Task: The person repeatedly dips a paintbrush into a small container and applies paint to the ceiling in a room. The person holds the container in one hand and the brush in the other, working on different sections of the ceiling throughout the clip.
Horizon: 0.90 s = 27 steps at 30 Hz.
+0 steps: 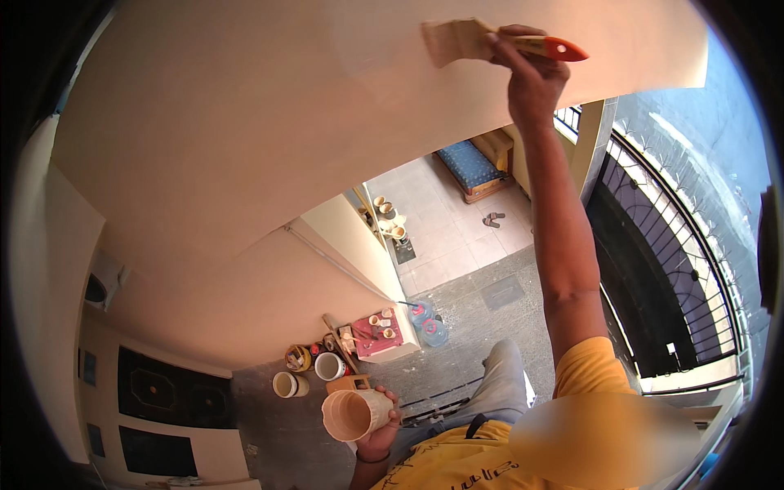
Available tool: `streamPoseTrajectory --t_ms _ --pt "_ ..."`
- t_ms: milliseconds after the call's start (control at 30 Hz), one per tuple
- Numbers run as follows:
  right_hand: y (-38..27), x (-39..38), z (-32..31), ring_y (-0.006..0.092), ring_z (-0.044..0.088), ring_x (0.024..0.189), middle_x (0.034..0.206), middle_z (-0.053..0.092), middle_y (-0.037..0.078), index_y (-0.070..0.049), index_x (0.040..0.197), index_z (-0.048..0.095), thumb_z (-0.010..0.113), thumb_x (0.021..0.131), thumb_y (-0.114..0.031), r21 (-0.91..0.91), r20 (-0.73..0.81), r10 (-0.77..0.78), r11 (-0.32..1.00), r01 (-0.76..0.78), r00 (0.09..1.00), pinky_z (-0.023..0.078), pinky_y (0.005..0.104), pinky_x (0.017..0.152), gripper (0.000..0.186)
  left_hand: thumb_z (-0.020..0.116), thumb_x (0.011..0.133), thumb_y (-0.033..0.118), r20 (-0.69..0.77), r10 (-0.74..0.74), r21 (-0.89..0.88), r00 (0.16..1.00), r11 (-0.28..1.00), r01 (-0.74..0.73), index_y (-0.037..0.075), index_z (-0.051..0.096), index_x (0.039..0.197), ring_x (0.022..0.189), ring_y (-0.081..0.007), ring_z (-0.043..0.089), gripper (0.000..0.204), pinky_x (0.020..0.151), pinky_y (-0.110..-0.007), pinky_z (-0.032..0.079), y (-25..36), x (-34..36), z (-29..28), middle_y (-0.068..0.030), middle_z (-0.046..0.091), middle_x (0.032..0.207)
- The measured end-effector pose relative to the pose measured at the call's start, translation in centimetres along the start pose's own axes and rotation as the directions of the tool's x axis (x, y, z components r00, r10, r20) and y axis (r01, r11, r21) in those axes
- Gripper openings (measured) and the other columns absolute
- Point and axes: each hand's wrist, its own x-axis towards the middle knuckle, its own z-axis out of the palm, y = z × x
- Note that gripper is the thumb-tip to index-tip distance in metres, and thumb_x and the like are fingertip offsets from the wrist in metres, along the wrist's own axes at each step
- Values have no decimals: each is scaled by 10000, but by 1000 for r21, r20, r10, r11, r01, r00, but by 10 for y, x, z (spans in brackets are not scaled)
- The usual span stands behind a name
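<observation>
High up, my right hand (532, 69) grips a wide paintbrush (457, 41) with a red-tipped handle. Its bristles lie against the peach-coloured wall (269, 106), near a slightly paler patch. Low in front of my body, my left hand (382, 429) is wrapped round a pale plastic cup (353, 412), tilted so that its open mouth shows. The inside of the cup is peach-coloured; how much paint it holds I cannot tell. My right arm is stretched far up, while the left stays close to my waist.
Far below on the grey floor stand several paint buckets (330, 367), a red-topped box (378, 333) with small cups, and water bottles (434, 331). A blue-cushioned bench (471, 170) and sandals (493, 220) are beyond the opening. A black gate (653, 261) curves along the right. Ladder-like bars show beside my legs.
</observation>
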Motion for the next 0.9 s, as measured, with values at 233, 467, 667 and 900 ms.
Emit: streamPoseTrajectory --t_ms 233,467,667,900 --pt "-4 54 -26 135 733 860 952 769 52 -16 975 753 819 854 -1 -470 -85 -560 752 462 824 590 259 771 139 719 914 422 -72 -25 -92 997 996 19 165 624 1332 1317 -327 476 500 938 -487 536 6 -11 -17 -124 566 1358" --pt "-5 -69 83 160 619 733 896 659 -28 -194 887 714 759 695 -80 -464 623 -541 328 823 566 529 295 592 227 724 918 345 14 -48 5 999 999 48 168 594 1360 1328 -328 458 493 973 -491 543 -1 8 4 -117 522 1376" --pt "-22 -41 77 158 735 841 931 755 63 -14 973 719 800 854 -13 -26 366 -130 988 150 921 589 294 751 144 721 926 333 50 -45 21 998 999 44 171 582 1368 1327 -329 463 492 974 -496 542 -3 8 10 -120 518 1377" --pt "-10 95 2 137 693 892 1002 711 68 -5 958 708 745 855 94 -155 -83 -476 874 461 875 586 280 790 147 691 941 403 7 -9 -41 1000 999 9 193 618 1353 1316 -337 483 468 946 -492 533 -2 -6 -1 -110 545 1392"
